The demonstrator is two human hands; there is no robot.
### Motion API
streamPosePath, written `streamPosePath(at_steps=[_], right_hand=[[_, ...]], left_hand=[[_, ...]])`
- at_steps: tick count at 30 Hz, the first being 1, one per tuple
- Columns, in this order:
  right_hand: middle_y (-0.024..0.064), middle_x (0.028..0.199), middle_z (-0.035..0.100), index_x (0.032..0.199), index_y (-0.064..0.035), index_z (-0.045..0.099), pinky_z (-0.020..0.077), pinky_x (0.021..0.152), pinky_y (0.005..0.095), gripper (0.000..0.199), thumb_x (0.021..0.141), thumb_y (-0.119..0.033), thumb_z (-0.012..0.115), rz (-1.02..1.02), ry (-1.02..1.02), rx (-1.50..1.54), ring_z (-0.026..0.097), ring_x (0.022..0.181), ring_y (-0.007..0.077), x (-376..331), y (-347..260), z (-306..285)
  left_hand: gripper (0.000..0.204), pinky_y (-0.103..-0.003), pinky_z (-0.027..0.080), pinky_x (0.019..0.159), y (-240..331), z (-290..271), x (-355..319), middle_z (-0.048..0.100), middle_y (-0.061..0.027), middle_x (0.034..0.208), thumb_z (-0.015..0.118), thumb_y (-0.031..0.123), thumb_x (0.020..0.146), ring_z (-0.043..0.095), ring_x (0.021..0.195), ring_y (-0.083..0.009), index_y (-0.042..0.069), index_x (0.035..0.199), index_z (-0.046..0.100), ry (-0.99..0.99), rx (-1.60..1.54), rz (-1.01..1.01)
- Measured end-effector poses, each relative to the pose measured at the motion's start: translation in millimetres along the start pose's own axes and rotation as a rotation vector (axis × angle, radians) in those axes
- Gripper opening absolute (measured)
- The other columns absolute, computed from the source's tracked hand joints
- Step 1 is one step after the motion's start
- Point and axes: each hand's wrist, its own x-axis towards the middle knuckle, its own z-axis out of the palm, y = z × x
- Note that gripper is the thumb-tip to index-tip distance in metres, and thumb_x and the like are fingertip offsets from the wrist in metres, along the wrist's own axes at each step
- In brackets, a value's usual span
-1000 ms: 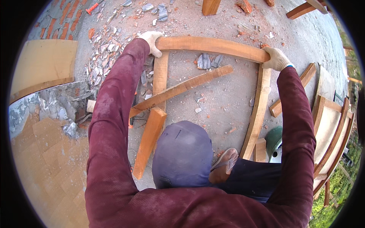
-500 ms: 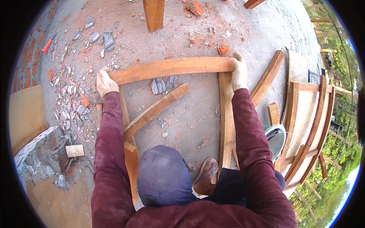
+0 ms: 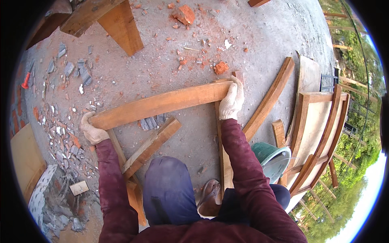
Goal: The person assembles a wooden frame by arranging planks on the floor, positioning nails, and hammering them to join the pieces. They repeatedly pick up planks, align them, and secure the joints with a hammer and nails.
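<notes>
A wooden plank (image 3: 162,104) spans the space before me, its left end lower in the picture than its right. My left hand (image 3: 94,128), in a whitish work glove, is closed around the left end. The right end is in my right hand (image 3: 231,99), gloved alike, with fingers bent over it. Below the right end runs an upright-looking wooden beam (image 3: 225,156) toward my sandalled foot. Another beam, on the left (image 3: 116,148), passes under the plank near my left hand. A short slanting timber (image 3: 152,148) lies between them.
A green bucket (image 3: 270,160) stands by my right arm. Beyond it lie a long timber (image 3: 269,97) and a wooden frame with a pale panel (image 3: 320,133). Broken tile and brick rubble (image 3: 67,139) covers the left ground. A red-handled tool (image 3: 26,81) lies far left.
The plank has tilted, its right end now higher than its left, and both hands stay on it. The view has shifted, bringing more timber into sight at the upper left.
</notes>
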Motion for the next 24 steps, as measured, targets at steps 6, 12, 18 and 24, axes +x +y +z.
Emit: streamPosePath(at_steps=[6, 12, 18, 24], right_hand=[[0.0187, 0.116, 0.069, 0.12, 0.0024, 0.067, 0.0475, 0.101, 0.0401, 0.03, 0.101, -0.014, 0.051, -0.062, -0.048, -0.072, 0.065, 0.109, 0.0312, 2.8, -4.7, -5.7], [0.0156, 0.112, 0.07, 0.119, 0.0012, 0.068, 0.0483, 0.099, 0.0378, 0.029, 0.104, -0.016, 0.048, 0.008, -0.003, -0.018, 0.066, 0.106, 0.0262, 8.1, -11.3, 4.0], [0.014, 0.11, 0.07, 0.119, 0.0005, 0.068, 0.0483, 0.098, 0.0372, 0.028, 0.105, -0.017, 0.05, -0.005, -0.036, -0.019, 0.065, 0.104, 0.0245, 13.8, -8.6, 12.1], [0.0112, 0.111, 0.07, 0.117, 0.0008, 0.068, 0.0471, 0.099, 0.0363, 0.028, 0.105, -0.02, 0.054, 0.109, -0.029, 0.101, 0.063, 0.104, 0.0223, 14.9, 6.6, 7.4]], left_hand=[[0.09, -0.041, 0.049, 0.099, 0.7, -4.3, -1.0, 0.068, -0.0131, 0.109, 0.015, 0.074, 0.102, 0.064, 0.105, -0.0277, 0.002, 0.109, 0.068, -0.034, -0.028, -0.042], [0.088, -0.041, 0.048, 0.1, -2.5, 1.4, 0.4, 0.068, -0.0133, 0.108, 0.014, 0.071, 0.103, 0.063, 0.104, -0.0275, 0.001, 0.109, 0.067, -0.028, -0.07, -0.048], [0.092, -0.04, 0.049, 0.096, -1.4, -1.8, -0.2, 0.068, -0.0121, 0.104, 0.012, 0.075, 0.102, 0.064, 0.099, -0.0261, 0.001, 0.108, 0.068, -0.014, -0.058, -0.02], [0.088, -0.037, 0.048, 0.094, 22.1, 11.9, -1.5, 0.068, -0.0108, 0.097, 0.015, 0.071, 0.104, 0.064, 0.097, -0.0247, 0.0, 0.102, 0.068, 0.023, 0.004, 0.105]])
